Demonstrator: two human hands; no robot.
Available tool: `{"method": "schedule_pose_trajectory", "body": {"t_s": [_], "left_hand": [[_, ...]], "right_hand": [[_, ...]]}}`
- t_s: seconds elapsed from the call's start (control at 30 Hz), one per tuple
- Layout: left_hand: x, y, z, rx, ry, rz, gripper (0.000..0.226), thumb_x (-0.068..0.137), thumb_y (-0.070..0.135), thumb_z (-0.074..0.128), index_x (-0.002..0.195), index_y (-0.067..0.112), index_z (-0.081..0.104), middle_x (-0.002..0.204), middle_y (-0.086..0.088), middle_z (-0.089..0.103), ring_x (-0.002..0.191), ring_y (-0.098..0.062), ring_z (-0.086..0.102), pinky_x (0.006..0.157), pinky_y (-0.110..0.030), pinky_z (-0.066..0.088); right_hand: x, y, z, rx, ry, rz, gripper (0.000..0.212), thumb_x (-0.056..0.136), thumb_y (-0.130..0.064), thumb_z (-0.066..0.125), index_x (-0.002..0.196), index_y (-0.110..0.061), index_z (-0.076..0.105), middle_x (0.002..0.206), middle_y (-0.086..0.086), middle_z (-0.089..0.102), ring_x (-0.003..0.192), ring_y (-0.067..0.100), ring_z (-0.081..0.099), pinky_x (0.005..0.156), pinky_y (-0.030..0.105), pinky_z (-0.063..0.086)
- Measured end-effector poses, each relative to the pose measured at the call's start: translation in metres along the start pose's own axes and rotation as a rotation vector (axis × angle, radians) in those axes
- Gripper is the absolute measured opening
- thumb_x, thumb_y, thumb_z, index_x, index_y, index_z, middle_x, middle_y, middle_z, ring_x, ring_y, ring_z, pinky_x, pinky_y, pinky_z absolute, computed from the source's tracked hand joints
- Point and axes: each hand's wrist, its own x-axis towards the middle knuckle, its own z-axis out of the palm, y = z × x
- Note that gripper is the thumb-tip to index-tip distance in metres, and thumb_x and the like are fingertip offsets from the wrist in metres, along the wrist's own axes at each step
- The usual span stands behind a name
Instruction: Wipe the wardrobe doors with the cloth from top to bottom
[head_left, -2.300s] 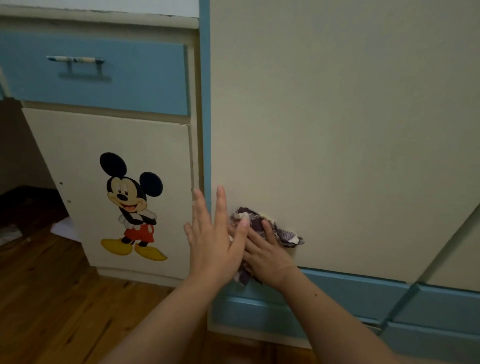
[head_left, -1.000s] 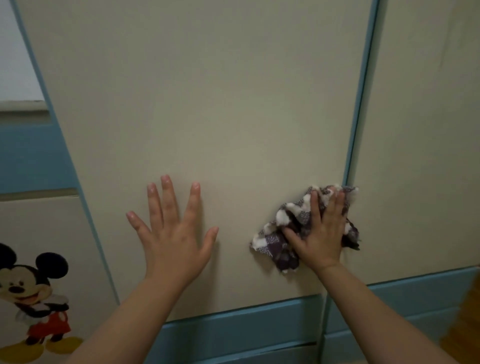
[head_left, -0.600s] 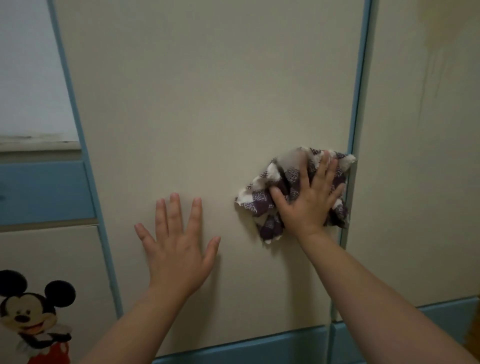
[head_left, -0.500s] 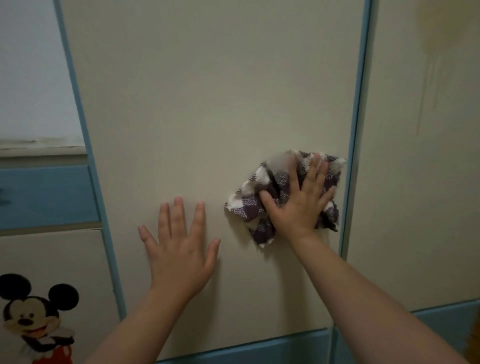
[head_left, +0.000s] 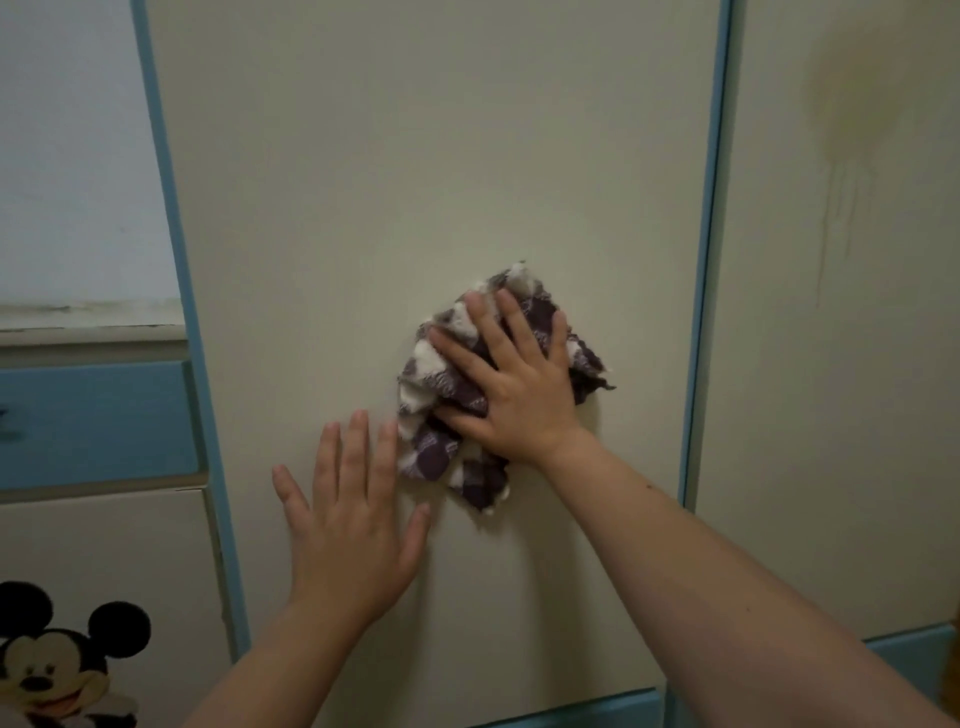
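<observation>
The door (head_left: 441, 156) is filling the view, cream between blue edges. The left hand (head_left: 348, 525) is lying flat on it, fingers straight and spread, probably bracing the body. The right hand (head_left: 511, 384) is pressing the bunched cloth (head_left: 441, 447) against mid-door, fingers splayed rather than gripping, so it rubs flat.

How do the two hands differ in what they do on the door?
The right hand presses the checked cloth against the door; the left hand lies bare on it. The right hand sits higher, the left hand lower. Both are flat with straight fingers on the same door.
</observation>
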Motion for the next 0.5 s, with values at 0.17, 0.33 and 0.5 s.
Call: {"method": "schedule_pose_trajectory", "body": {"t_s": [0.17,0.33,0.5], "left_hand": [[0.023,0.008,-0.01,0.039,0.014,0.039,0.073,0.077,0.05,0.036,0.141,0.015,0.028,0.145,-0.022,0.032,0.133,-0.039,0.026,0.092,-0.074,0.021],[0.03,0.012,-0.01,0.029,-0.022,0.011,0.072,0.078,0.052,0.034,0.139,0.015,0.031,0.141,-0.022,0.04,0.131,-0.039,0.034,0.092,-0.074,0.022],[0.033,0.009,-0.014,0.028,-0.018,0.014,0.07,0.079,0.051,0.035,0.138,0.013,0.035,0.135,-0.022,0.048,0.122,-0.041,0.047,0.089,-0.074,0.025]], "right_hand": [[0.01,0.058,-0.019,0.015,-0.145,0.343,0.083,0.073,-0.075,0.034,0.145,-0.039,0.016,0.157,0.004,0.011,0.143,0.023,0.001,0.102,0.069,-0.003],[0.003,0.097,-0.032,0.062,-0.16,0.654,0.088,0.069,-0.078,0.026,0.144,-0.04,-0.003,0.158,0.005,-0.007,0.144,0.026,-0.011,0.109,0.063,0.005],[0.026,0.09,-0.032,0.082,-0.174,0.774,0.096,0.07,-0.083,0.028,0.147,-0.037,-0.004,0.157,0.008,-0.013,0.143,0.027,-0.015,0.111,0.062,0.002]]}}
